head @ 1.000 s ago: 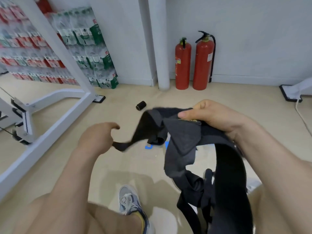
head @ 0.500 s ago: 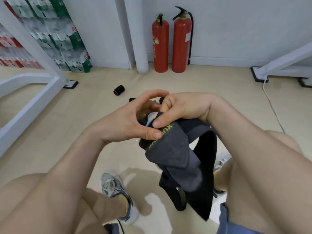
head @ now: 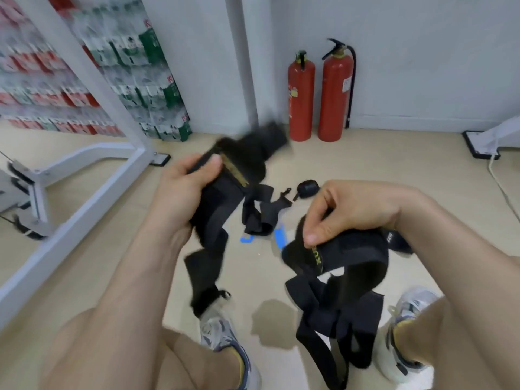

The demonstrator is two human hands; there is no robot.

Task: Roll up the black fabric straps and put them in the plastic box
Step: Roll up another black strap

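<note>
My left hand (head: 183, 190) grips one black fabric strap (head: 213, 220), blurred; its upper end sticks up past my thumb and its tail hangs down to my left shoe. My right hand (head: 349, 209) pinches a second bundle of black straps (head: 346, 277) with yellow lettering, whose loops hang between my knees. On the floor between my hands lie a loose black strap (head: 261, 212) and a small rolled-up strap (head: 308, 188). No plastic box is in view.
Two red fire extinguishers (head: 319, 94) stand against the white wall. A white metal frame (head: 92, 175) runs along the left, with stacked packs of bottled water (head: 146, 74) behind it. Blue tape marks (head: 278, 237) sit on the beige floor. A white cable (head: 503, 187) lies at right.
My hands were together on one bundle; now they have moved apart, the left lifting one strap up and left, the right keeping the rest low on the right.
</note>
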